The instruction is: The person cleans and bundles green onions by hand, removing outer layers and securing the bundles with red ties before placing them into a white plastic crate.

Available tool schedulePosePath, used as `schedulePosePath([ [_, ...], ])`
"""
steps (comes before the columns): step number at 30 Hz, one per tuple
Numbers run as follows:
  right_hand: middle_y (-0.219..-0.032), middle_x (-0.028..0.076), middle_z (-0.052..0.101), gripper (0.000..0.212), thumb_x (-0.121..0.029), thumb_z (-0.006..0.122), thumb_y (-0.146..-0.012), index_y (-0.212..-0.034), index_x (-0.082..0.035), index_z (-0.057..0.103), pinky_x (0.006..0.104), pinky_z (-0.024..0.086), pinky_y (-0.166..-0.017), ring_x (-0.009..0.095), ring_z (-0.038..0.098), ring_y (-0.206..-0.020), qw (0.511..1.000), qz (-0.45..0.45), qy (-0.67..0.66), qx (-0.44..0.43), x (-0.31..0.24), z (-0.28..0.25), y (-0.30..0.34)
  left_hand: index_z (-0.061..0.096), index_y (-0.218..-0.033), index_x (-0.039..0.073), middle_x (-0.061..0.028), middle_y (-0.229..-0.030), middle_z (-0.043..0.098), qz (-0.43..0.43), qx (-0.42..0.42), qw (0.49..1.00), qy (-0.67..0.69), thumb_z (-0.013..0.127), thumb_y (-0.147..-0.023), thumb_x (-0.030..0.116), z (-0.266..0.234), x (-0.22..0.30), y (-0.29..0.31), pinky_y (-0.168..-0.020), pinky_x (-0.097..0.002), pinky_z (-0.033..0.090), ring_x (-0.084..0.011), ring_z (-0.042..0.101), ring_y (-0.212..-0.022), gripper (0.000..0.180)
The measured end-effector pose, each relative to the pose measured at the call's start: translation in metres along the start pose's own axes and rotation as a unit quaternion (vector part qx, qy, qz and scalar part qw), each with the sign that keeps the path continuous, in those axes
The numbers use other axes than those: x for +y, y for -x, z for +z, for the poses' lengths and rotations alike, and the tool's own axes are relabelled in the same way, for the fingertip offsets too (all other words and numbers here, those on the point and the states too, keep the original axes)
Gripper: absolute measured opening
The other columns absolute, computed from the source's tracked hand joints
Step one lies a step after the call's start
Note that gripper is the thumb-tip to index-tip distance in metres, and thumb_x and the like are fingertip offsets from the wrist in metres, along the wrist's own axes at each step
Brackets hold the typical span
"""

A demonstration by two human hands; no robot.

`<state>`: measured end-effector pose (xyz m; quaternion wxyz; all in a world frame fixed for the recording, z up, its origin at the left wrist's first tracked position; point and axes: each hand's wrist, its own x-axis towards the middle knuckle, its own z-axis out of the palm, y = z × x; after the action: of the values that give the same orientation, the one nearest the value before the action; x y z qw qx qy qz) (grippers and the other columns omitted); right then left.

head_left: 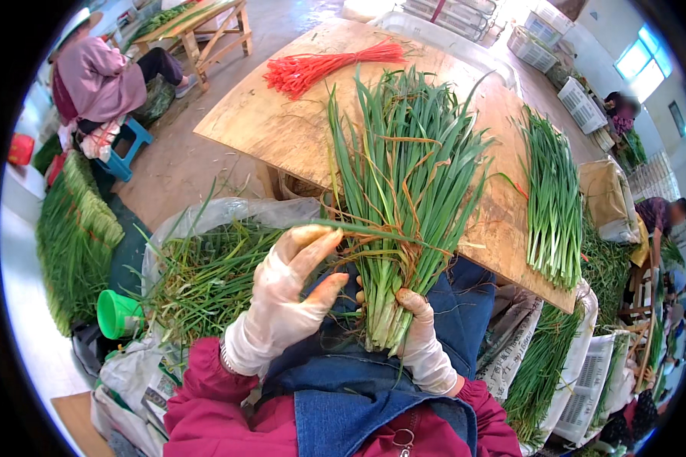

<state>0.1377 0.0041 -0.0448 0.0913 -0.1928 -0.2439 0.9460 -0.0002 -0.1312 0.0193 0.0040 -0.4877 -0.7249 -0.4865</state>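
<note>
My right hand [423, 335], in a whitish glove with worn fingertips, is wrapped round the pale stem ends of a large bunch of garlic chives [411, 175]. The green leaves fan out away from me over the wooden board, with dry brown blades tangled in the middle. My left hand [282, 286], gloved alike, is beside the bunch with thumb and fingers apart. One long green blade crosses at its fingertips; whether they touch it I cannot tell. A neat bunch of garlic chives [552, 202] lies at the board's right side.
Red ties [331, 65] lie on the far part of the wooden board [259, 133]. Left of my lap stands a plastic-lined container of loose leaves [213, 274], near a green bucket [119, 314]. More chives [545, 365] fill a sack at right. Another person [103, 80] sits at far left.
</note>
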Motion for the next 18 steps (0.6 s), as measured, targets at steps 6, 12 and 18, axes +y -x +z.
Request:
schedulePosePath([
  [6,-0.101,0.014,0.057,0.046,-0.012,0.058,-0.074,-0.116,-0.002,0.044,0.0392,0.047,-0.082,0.025,0.058,-0.089,0.997,-0.064,-0.026,0.040,0.009,-0.005,-0.003,0.031,-0.131,0.008,-0.0157,-0.132,0.034,0.046,-0.169,0.982,-0.064,0.069,-0.064,0.020,0.027,0.014,-0.050,-0.085,-0.0365,0.043,-0.0341,0.045,-0.111,0.078],
  [12,-0.107,0.010,0.055,0.043,-0.015,0.061,-0.077,-0.116,-0.003,0.046,0.0380,0.046,-0.083,0.024,0.056,-0.093,0.996,-0.082,-0.009,0.013,0.009,-0.001,-0.002,0.049,-0.108,0.003,-0.0146,-0.091,0.052,0.034,-0.230,0.944,-0.236,0.063,-0.070,0.017,0.035,0.013,-0.042,-0.057,-0.0370,0.046,-0.0298,0.058,-0.069,0.043],
  [18,-0.107,0.014,0.056,0.048,-0.027,0.061,-0.078,-0.117,-0.003,0.045,0.0406,0.046,-0.085,0.027,0.056,-0.095,0.996,-0.066,-0.050,0.024,0.015,-0.004,-0.002,0.050,-0.071,0.008,-0.0055,-0.056,0.043,0.097,-0.146,0.958,-0.225,0.057,-0.066,0.007,0.025,0.037,0.014,-0.039,-0.0326,0.038,-0.0213,0.048,-0.042,0.009],
])
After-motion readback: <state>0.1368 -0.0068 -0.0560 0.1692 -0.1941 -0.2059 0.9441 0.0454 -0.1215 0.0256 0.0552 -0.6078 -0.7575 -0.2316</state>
